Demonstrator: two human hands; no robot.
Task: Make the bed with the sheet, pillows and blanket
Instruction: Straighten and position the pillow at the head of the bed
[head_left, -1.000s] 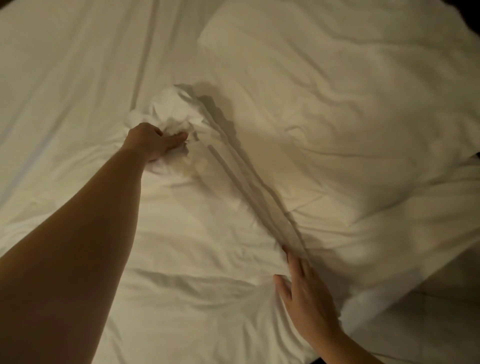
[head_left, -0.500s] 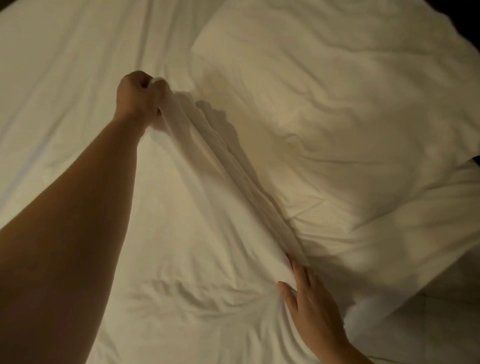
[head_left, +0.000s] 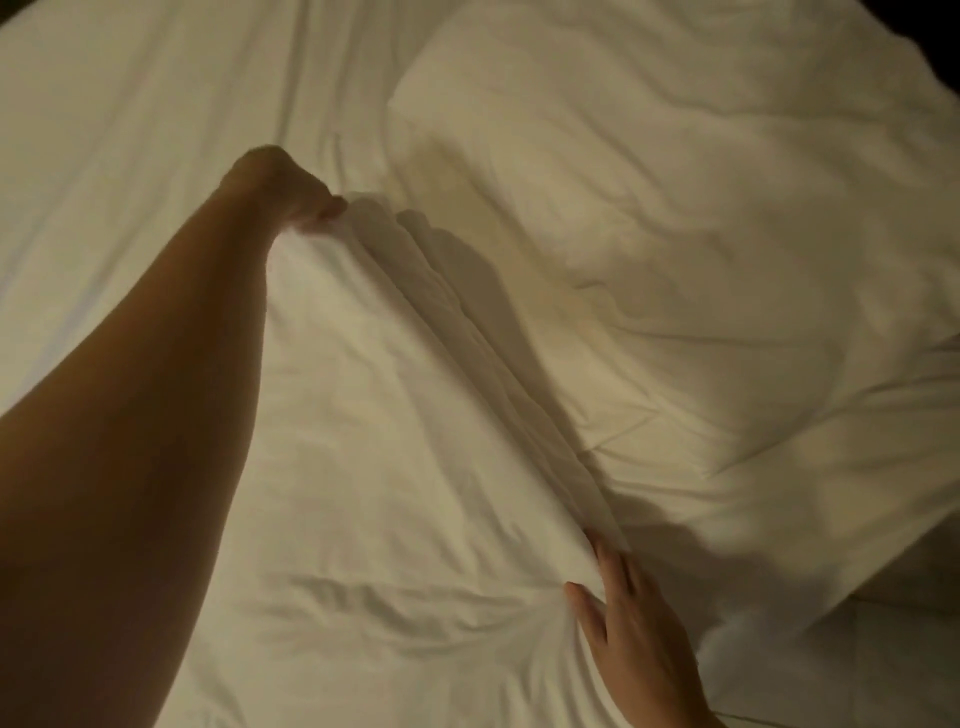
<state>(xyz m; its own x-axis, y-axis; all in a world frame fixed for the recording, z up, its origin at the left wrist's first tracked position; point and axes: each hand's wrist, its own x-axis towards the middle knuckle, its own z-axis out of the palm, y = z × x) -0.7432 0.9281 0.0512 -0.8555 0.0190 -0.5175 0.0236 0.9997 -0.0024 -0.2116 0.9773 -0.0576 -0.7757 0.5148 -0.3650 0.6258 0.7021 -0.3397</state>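
A white blanket (head_left: 395, 467) covers the near part of the bed, its upper edge bunched into a raised fold running diagonally. My left hand (head_left: 283, 192) is a fist closed on the far end of that fold, holding it off the bed. My right hand (head_left: 631, 631) lies at the near end of the fold, thumb on top and fingertips hidden under the cloth. A white pillow (head_left: 675, 218) lies just right of the fold, wrinkled. The white sheet (head_left: 130, 156) stretches flat at the upper left.
The bed's right edge (head_left: 779, 613) drops to a dim floor (head_left: 909, 675) at the lower right. A dark area (head_left: 930, 31) sits past the bed's top right corner.
My left hand has pulled the bunched blanket edge up and away from me, drawing the fold straight and taut. My right hand has stayed at the near end.
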